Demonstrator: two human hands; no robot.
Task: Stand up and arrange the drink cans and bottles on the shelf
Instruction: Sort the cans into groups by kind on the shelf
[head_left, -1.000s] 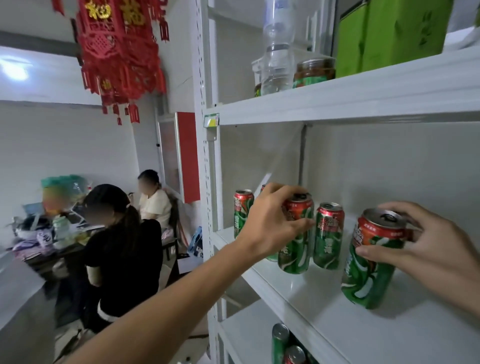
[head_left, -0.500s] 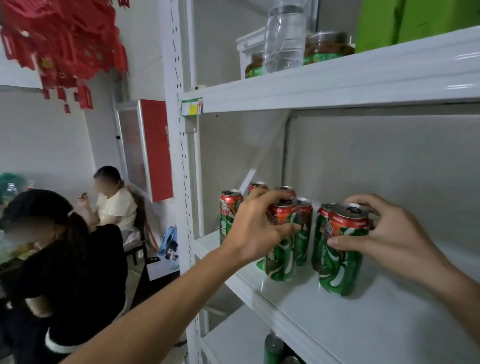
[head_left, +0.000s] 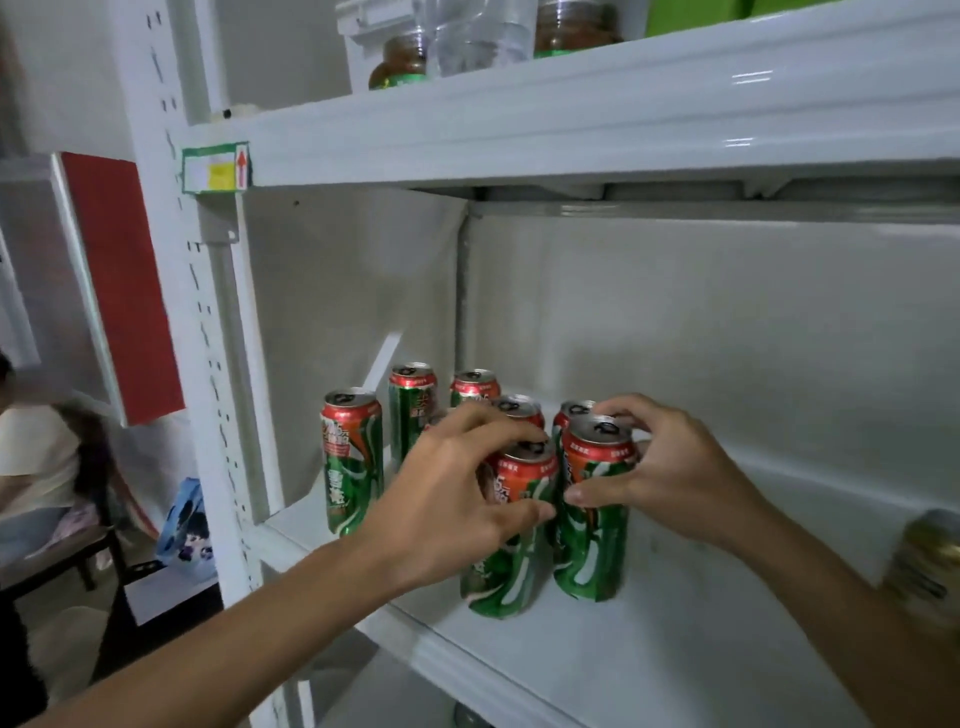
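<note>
Gripping two front cans side by side on the shelf (head_left: 649, 654): my left hand (head_left: 457, 514) wraps the left can (head_left: 506, 566), my right hand (head_left: 670, 483) wraps the right can (head_left: 592, 519). Both stand upright, touching. More cans (head_left: 352, 457) stand behind; a blurred can (head_left: 924, 566) sits far right.

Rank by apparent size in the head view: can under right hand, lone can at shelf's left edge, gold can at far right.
1. Can under right hand, nearest.
2. Lone left can: likely the same model, just farther back.
Gold can: blurred and cropped, so unranked.
</note>
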